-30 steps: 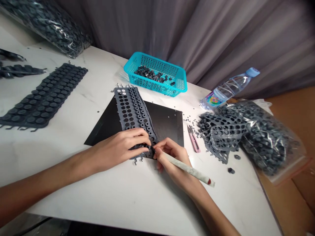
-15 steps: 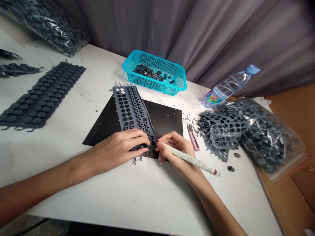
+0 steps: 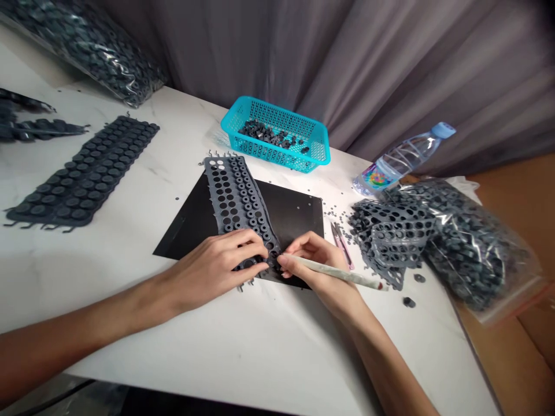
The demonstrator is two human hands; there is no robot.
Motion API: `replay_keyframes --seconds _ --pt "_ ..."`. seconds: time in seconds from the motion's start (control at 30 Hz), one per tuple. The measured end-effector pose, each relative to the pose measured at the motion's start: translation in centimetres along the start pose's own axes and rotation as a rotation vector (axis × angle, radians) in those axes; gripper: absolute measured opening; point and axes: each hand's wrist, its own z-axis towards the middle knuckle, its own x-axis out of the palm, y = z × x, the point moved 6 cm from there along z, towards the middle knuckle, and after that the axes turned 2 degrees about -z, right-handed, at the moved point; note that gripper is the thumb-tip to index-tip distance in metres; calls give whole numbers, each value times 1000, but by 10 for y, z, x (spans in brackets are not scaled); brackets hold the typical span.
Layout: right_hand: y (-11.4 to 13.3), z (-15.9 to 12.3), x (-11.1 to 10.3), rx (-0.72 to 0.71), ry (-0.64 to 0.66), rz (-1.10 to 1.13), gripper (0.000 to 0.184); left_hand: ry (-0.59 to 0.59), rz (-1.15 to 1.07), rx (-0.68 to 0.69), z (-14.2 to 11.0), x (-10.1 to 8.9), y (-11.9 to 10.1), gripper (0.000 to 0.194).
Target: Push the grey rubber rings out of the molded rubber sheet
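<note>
A dark grey moulded rubber sheet with rows of round holes and ring-shaped parts lies across a black mat. My left hand is closed over the sheet's near end, thumb and fingers pinching around it; the part under the fingers is hidden. In my right hand is a pale, pen-like stick with a dark red mark near its back end. The right fingertips are closed at the sheet's right edge, close to the left fingers. Whatever tip the stick has is hidden by the fingers.
A turquoise basket of small dark parts stands behind the mat. Pink-handled thread snips, perforated rubber sheets, a water bottle and a bag of parts are at right. Leftward are another studded sheet and a full bag.
The view has shifted slightly, moving most things a little right and down. The right hand's stick lies flatter, and its fingertips remain by the sheet's edge. The left hand keeps its hold.
</note>
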Motion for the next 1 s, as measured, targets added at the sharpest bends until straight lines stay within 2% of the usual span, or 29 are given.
replay_keyframes --seconds 0.13,0.37,0.57,0.7,0.87,1.0 --pt "2 0 2 12 20 -21 33 -15 38 -5 1 1 -2 16" --pt "1 3 14 12 89 4 27 55 -3 -50 3 2 -1 11" --pt "-5 5 16 10 100 21 19 88 -48 -60 4 -1 -2 10" --pt "-6 5 17 31 123 22 23 127 -98 -122 5 -1 2 9" --pt "-4 5 18 -16 134 1 9 157 -181 -203 5 -1 9 5" --pt "-7 6 18 -32 146 -7 9 183 -179 -218 5 -1 11 7"
